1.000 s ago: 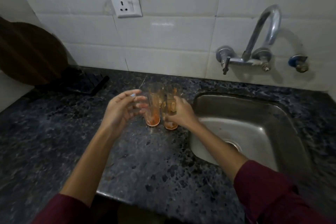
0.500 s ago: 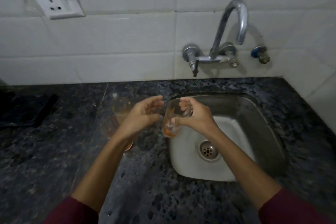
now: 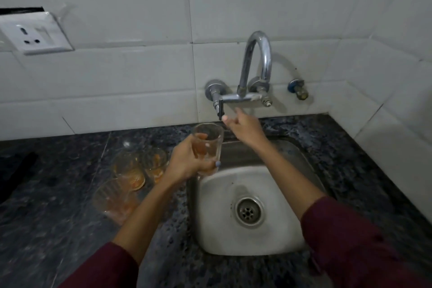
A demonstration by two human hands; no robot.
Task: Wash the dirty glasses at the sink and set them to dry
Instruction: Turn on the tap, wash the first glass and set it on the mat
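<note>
Glass and hands have swapped since half a second back: then my right hand had the glass at the sink's left rim, now my left hand (image 3: 187, 161) holds it, fingers wrapped round the lower half of the glass (image 3: 207, 146), upright, over the sink's back-left corner. Right hand (image 3: 243, 127) has gone up and away, fingers loosely spread and empty, fingertips just beside the dark tap lever (image 3: 220, 110) under the left valve; I cannot tell whether they touch it. View has also moved in closer and rightward, so the faucet (image 3: 257, 63) sits almost centre now.

Room check. Sink (image 3: 292, 236) basin is bare steel, drain (image 3: 248, 211) in the middle, plenty of open space below the spout. Both forearms cross the basin's front and left edges, dark red sleeves at the bottom of the view. Held glass shows an orange tint low down, rim towards the wall.

On the dark speckled surface (image 3: 51, 229) left of the sink, three more dirty glasses cluster: two near the back, one (image 3: 128, 170) beside another (image 3: 156, 164), each with orange residue at the bottom, and a third (image 3: 114, 201) nearer me, partly behind my left forearm. They stand just beside the sink's left rim, right under my left arm's line. Wall socket (image 3: 35, 34) far left on the white tiles, a small blue-capped valve (image 3: 298, 87) right of the faucet. Right side of the surface lies open up to the corner wall.
</note>
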